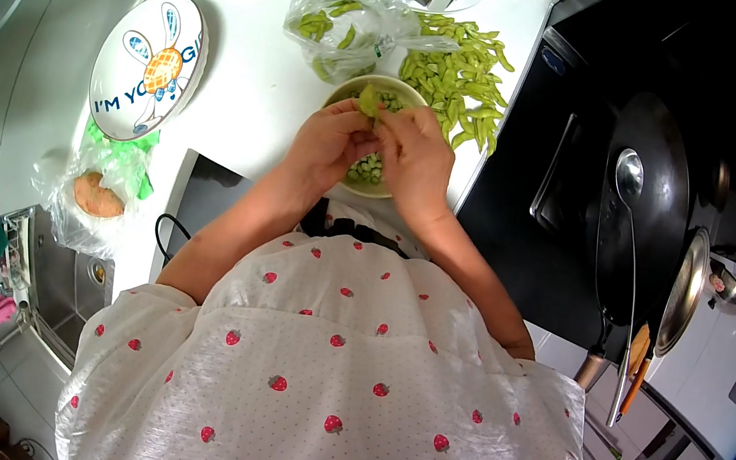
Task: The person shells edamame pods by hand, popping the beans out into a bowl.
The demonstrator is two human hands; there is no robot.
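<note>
Over a pale round bowl (pixel 370 191), my left hand (pixel 331 142) and my right hand (pixel 418 156) meet with fingertips pinched together. Between them they hold a green edamame pod (pixel 368 101). Shelled green beans (pixel 365 171) lie inside the bowl, partly covered by my hands. Just past the bowl to the right spreads a heap of edamame pods (pixel 454 73). A clear plastic bag (pixel 346 15) with some pods in it sits behind the bowl, slightly left.
A decorated white plate (pixel 124 55) stands at the left, above a bagged brown root vegetable (pixel 97 194). On the right, a black wok (pixel 637 258) with a metal ladle (pixel 629 175) rests on the dark stove. A sink (pixel 78 283) is at lower left.
</note>
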